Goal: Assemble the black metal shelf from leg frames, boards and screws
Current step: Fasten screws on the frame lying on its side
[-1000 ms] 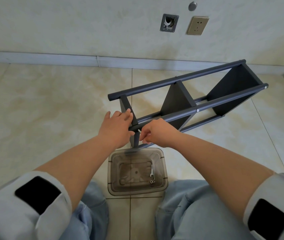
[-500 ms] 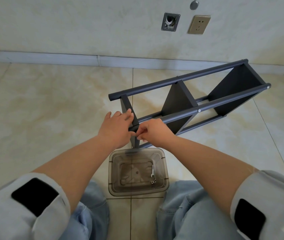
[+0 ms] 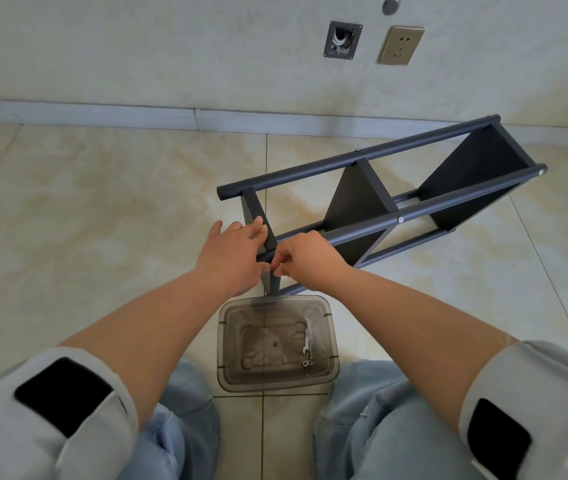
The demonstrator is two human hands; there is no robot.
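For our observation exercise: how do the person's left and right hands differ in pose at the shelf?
The left hand lies with fingers fairly straight against the near board; the right hand has its fingers curled, pinching something too small to identify. Both meet at the near end of the black shelf.

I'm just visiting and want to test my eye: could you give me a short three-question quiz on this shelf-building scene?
1. True or false: the black shelf stands upright.
2. Which hand lies flat on the shelf's near end board: A) left hand B) right hand?
3. Fill in: the loose metal parts lie in the clear ___.

Key: 1 false, it lies on its side on the floor; 2 A; 3 plastic tray.
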